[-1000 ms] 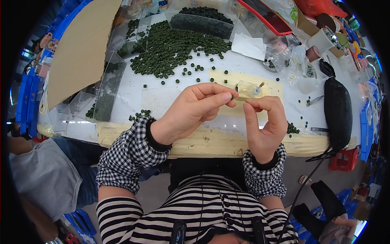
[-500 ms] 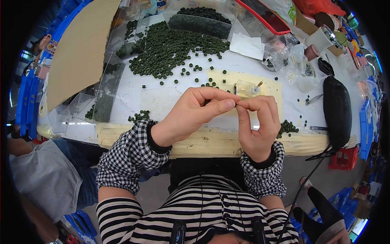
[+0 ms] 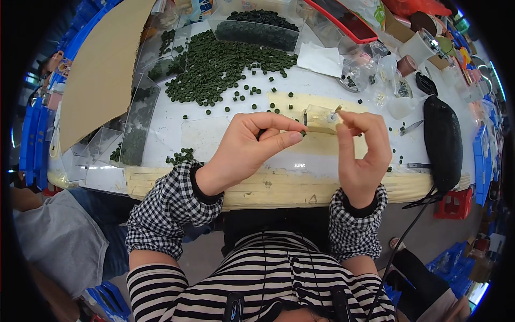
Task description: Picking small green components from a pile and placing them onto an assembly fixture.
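A small dark green spool-shaped bead [image 3: 303,133] is pinched between the thumb and forefinger of my left hand [image 3: 241,147]. Beyond those fingertips, a block wrapped in yellow tape [image 3: 319,119] sits on the worktable, and a short brown-tipped stick [image 3: 338,109] stands up from its right end. My right hand [image 3: 367,153] has its thumb and forefinger drawn together right beside the stick; what lies between their tips, if anything, is hidden. Behind my hands spreads a large heap of the same green beads [image 3: 209,67], with several strays in front.
A clear box of dark beads [image 3: 257,32] stands behind the heap. Brown cardboard [image 3: 104,70] leans over clear trays at left. White tissue [image 3: 320,59] and a red-edged phone [image 3: 346,21] lie at the back right. A black pouch [image 3: 443,145] rests on the right edge.
My right hand has parted from the left fingertips and moved right, up to the stick on the taped block. My left hand still pinches the bead, now more visible.
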### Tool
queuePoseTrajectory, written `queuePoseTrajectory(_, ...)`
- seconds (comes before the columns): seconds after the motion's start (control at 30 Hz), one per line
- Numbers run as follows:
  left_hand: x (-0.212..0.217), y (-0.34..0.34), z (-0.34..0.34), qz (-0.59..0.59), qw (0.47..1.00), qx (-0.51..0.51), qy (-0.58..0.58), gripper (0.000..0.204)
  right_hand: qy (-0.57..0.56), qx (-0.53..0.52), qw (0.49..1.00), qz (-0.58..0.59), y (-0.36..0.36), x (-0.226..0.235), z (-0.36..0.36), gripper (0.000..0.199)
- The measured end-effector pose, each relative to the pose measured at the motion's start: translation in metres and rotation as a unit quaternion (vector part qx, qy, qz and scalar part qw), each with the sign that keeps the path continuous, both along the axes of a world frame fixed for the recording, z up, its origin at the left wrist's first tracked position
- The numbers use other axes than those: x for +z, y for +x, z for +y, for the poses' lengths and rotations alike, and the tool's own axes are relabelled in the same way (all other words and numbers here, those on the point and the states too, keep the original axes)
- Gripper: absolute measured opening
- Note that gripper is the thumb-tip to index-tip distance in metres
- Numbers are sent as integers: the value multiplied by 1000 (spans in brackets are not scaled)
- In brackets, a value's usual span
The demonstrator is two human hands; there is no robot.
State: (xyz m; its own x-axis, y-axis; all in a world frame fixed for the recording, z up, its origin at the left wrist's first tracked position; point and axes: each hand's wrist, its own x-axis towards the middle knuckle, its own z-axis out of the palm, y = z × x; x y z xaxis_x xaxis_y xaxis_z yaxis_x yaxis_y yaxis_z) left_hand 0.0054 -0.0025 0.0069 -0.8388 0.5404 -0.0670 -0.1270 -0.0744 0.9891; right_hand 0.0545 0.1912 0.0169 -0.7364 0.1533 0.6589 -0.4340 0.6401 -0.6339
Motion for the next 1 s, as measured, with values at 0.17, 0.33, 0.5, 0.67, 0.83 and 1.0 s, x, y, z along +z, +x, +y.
queuePoseTrajectory(0.17,2,-1,-1,-16,1000,9,5,20,92,-48,994,-24,-18,3,25,14)
queuePoseTrajectory(0.33,2,-2,-1,-17,1000,3,19,20,135,-33,989,-50,-20,-1,25,12)
queuePoseTrajectory(0.5,3,0,-3,-10,1000,9,8,19,-3,-85,994,62,-1,22,14,7)
queuePoseTrajectory(0.67,4,1,-1,-4,1000,4,-6,18,-133,97,986,-25,2,18,0,7)
queuePoseTrajectory(0.83,1,1,1,-8,1000,-6,5,18,-310,201,925,-86,-3,5,-13,12)
queuePoseTrajectory(1.0,2,1,-1,-33,999,-25,17,18,-325,206,917,-108,-3,5,-14,13)
